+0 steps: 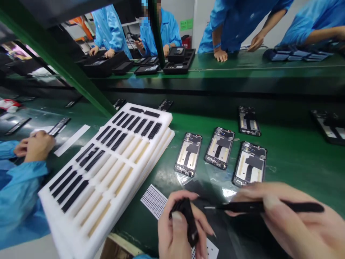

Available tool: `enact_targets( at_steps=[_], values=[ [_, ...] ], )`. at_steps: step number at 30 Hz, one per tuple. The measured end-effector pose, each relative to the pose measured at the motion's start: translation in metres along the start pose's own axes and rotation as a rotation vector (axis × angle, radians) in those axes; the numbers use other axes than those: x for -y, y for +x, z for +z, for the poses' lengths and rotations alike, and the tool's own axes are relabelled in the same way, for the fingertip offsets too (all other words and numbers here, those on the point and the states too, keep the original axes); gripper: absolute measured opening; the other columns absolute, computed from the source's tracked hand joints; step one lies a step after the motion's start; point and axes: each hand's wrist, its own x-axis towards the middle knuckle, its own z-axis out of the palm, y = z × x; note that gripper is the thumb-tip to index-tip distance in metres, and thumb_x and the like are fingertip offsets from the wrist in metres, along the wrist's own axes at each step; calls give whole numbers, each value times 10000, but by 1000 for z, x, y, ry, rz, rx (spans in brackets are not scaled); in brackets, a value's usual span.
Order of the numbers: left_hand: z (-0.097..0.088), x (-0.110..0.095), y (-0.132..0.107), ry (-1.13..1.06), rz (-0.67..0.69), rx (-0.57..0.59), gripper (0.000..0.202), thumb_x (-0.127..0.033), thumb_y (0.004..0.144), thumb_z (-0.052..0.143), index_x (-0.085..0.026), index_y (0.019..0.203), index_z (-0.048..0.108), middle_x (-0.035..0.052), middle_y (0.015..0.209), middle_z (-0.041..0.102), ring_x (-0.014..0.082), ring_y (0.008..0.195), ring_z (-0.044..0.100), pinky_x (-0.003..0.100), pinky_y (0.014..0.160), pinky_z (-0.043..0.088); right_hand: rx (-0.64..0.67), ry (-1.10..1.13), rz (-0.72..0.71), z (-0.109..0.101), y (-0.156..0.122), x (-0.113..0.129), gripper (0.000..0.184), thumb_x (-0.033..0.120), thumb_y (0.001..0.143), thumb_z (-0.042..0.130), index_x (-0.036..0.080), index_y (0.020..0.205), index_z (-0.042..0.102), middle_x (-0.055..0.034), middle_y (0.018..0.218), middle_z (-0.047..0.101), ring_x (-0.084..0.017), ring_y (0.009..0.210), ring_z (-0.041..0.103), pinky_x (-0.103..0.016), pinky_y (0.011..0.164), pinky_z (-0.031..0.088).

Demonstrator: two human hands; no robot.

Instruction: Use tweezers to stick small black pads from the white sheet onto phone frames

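My left hand (179, 230) is closed round a small black strip-like part (188, 219) at the bottom centre. Beside it, my right hand (291, 219) grips black tweezers (258, 207) whose tip points left toward the black part. Both hands hover over a dotted white sheet (154, 200) and clear film on the green belt (296, 162). Just beyond them lie three open phone frames (188, 154) (219, 147) (250, 163).
A stack of white foam trays (107, 172) with several black strips sits at left. More phone frames (248, 120) lie farther up the belt. A co-worker's hands (35, 145) in blue sleeves work at far left. Other people in blue stand beyond black trays (178, 61).
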Motion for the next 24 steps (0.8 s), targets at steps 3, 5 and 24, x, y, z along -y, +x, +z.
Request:
enact_targets(
  at_steps=[3, 5, 24],
  values=[
    [28, -5, -5, -334, -98, -43, 430, -616, 990, 450, -221, 1029, 617, 6, 637, 712, 76, 373, 581, 120, 385, 391, 6, 53, -38, 3, -12, 4, 191, 409, 953, 614, 380, 959, 802, -3, 890, 815, -198, 736, 786, -202, 654, 650],
    [36, -5, -5, -382, -108, -54, 398, -577, 992, 487, -207, 1014, 631, 13, 644, 718, 81, 386, 598, 108, 374, 382, 20, 53, -93, 7, -12, 6, 178, 372, 955, 626, 353, 968, 803, 8, 877, 818, -174, 723, 789, -152, 642, 629],
    [32, -8, -7, -318, -113, -139, 299, -439, 889, 686, -173, 1025, 667, 28, 685, 691, 78, 412, 527, 142, 364, 363, -68, 2, -232, -7, -7, 11, 190, 410, 974, 600, 378, 967, 787, 33, 879, 810, -166, 747, 782, -175, 693, 638]
  ],
)
